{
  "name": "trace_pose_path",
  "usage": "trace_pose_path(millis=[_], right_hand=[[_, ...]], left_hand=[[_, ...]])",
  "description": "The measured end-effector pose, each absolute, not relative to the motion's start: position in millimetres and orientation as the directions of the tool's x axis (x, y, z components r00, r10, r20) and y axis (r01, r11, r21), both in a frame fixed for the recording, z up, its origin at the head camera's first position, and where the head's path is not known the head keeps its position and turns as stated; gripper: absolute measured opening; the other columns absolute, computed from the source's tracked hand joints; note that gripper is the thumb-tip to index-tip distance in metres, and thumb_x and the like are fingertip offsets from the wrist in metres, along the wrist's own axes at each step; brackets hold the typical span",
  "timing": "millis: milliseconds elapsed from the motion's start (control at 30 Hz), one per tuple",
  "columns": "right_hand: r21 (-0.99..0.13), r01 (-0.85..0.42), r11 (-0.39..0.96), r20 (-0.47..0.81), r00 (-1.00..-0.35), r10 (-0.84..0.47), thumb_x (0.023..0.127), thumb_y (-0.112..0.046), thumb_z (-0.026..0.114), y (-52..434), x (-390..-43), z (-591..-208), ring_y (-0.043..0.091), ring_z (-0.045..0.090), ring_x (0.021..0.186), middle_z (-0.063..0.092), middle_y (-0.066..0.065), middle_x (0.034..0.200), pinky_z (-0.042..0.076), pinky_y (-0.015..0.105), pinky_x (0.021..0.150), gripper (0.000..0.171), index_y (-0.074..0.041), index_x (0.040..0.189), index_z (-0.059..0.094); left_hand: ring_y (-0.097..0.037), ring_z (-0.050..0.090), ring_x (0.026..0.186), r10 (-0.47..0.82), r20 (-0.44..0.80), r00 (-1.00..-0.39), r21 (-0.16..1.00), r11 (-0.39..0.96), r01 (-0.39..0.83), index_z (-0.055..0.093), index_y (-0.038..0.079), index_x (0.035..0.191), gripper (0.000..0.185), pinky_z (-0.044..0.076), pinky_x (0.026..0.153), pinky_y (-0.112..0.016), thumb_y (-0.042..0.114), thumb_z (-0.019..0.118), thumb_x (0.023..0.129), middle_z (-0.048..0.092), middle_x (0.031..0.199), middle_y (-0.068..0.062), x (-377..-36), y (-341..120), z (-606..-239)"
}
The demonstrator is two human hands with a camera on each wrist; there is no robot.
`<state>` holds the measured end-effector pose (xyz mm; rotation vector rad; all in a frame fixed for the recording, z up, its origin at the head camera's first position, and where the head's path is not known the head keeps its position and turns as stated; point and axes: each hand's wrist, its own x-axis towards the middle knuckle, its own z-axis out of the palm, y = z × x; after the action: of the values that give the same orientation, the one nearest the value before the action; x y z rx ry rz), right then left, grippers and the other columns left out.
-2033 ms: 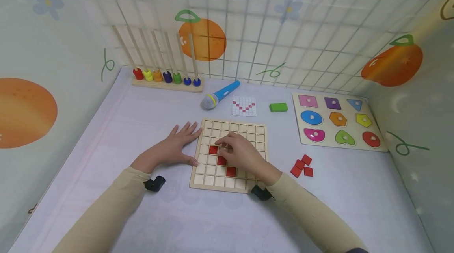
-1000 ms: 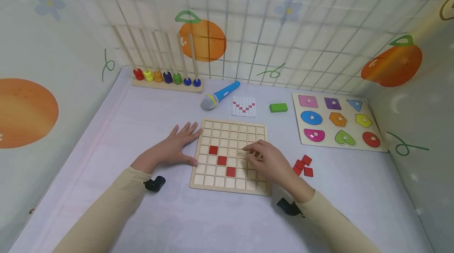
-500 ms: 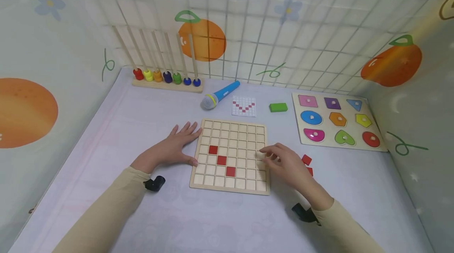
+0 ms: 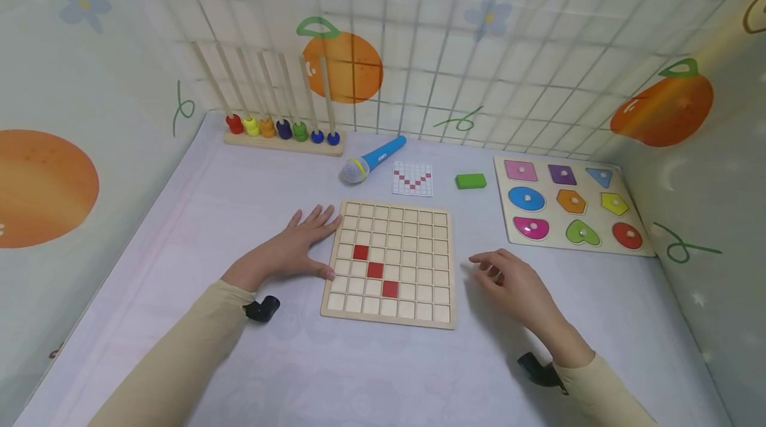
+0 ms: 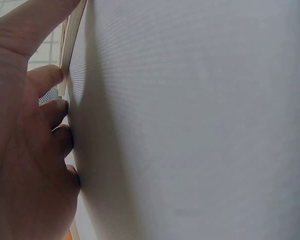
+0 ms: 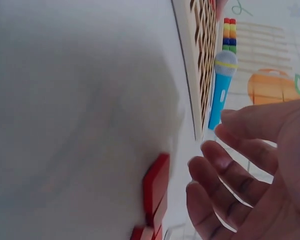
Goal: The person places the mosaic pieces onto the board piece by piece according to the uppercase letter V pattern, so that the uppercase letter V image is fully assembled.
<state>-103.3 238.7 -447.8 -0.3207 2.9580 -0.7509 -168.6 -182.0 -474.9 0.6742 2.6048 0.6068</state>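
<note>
A square wooden grid board (image 4: pixel 409 258) lies in the middle of the table. Three red square tiles (image 4: pixel 375 270) sit in its cells on a diagonal stepping down to the right. My left hand (image 4: pixel 290 251) rests with fingers spread against the board's left edge, thumb at the rim. Off the board's right side hovers my right hand (image 4: pixel 517 287), fingers loosely bent and nothing between thumb and fingertips. The right wrist view shows loose red tiles (image 6: pixel 156 185) on the cloth below that hand; in the head view the hand hides them.
Behind the board lie a printed pattern card (image 4: pixel 413 179), a blue toy microphone (image 4: pixel 374 159) and a green block (image 4: pixel 471 181). A peg stand with coloured beads (image 4: pixel 281 142) stands back left. At right lies a shape puzzle board (image 4: pixel 559 235).
My right hand has drawn back rightward from over the grid to beside the board, now covering the loose red tiles from the head view. The left hand has stayed put.
</note>
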Motion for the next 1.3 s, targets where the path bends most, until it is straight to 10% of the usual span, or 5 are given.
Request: trace_pose_path(millis=[1300], right_hand=[[-0.378, -0.109, 0.919, -0.112, -0.980, -0.163, 0.080, -0.013, 0.088, 259.8, -94.4, -453.6, 0.020, 0.059, 0.084, 0.066, 0.004, 0.095, 0.059, 0.035, 0.072, 0.032, -0.007, 0.110, 0.077]], left_hand=[[-0.033, -0.005, 0.156, 0.517, -0.265, -0.814, 0.481, 0.803, 0.353, 0.020, 0.015, 0.164, 0.117, -0.008, 0.124, -0.056, 0.060, 0.082, 0.075, 0.003, 0.171, -0.010, -167.7, -180.1, -471.4]])
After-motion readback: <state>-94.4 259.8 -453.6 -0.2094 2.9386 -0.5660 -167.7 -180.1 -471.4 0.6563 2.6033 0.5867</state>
